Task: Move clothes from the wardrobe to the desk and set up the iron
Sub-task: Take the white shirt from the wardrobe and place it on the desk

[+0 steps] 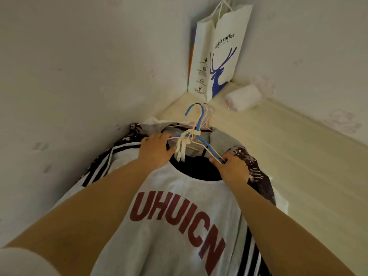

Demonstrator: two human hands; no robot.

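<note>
A grey shirt (179, 226) with dark red letters and black-and-white striped sleeves hangs in front of me. Behind it hang more clothes, among them a dark patterned garment (253, 166). A bunch of thin hangers (197, 126), one blue and the others pale pink, hooks up at the top. My left hand (155, 150) grips the left arms of the hangers at the shirt's shoulder. My right hand (233, 168) grips the right arms of the hangers. The rail itself is hidden.
A white paper bag (217, 54) with a blue deer print hangs by its cords in the far corner. A rolled white bundle (244, 97) lies on the cream ledge (298, 140) beside it. Pale walls close in on the left and right.
</note>
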